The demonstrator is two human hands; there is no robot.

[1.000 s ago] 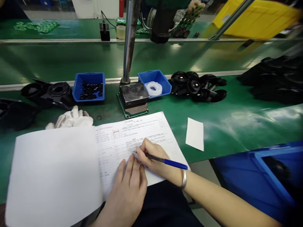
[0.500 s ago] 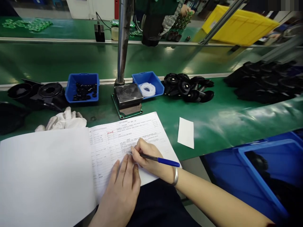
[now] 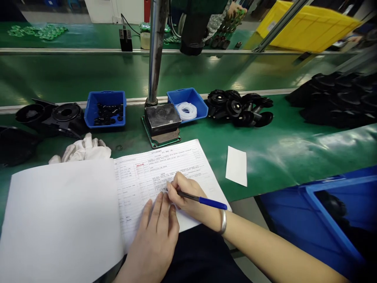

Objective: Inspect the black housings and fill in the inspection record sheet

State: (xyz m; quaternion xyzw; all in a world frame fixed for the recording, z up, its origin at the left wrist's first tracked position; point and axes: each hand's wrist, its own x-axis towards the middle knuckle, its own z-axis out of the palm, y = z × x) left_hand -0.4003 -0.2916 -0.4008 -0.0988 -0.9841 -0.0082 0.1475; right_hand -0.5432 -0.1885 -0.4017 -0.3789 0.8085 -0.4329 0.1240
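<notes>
Blue pen [image 3: 206,201] pinched in right hand [image 3: 185,194]; left hand [image 3: 156,236] flat, fingers spread, on form [image 3: 176,161].

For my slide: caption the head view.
Right hand writes with blue pen on printed form; left hand steadies it.

Matt white paper form [image 3: 165,173] lies on a glossy green bench surface [image 3: 279,153]. A blue plastic pen [image 3: 203,201] with smooth barrel. Polished metal bangle [image 3: 223,222]. Soft white cloth gloves [image 3: 82,149]. Shiny blue plastic bins [image 3: 104,108], black plastic parts [image 3: 238,108], brushed steel post [image 3: 154,51].
</notes>
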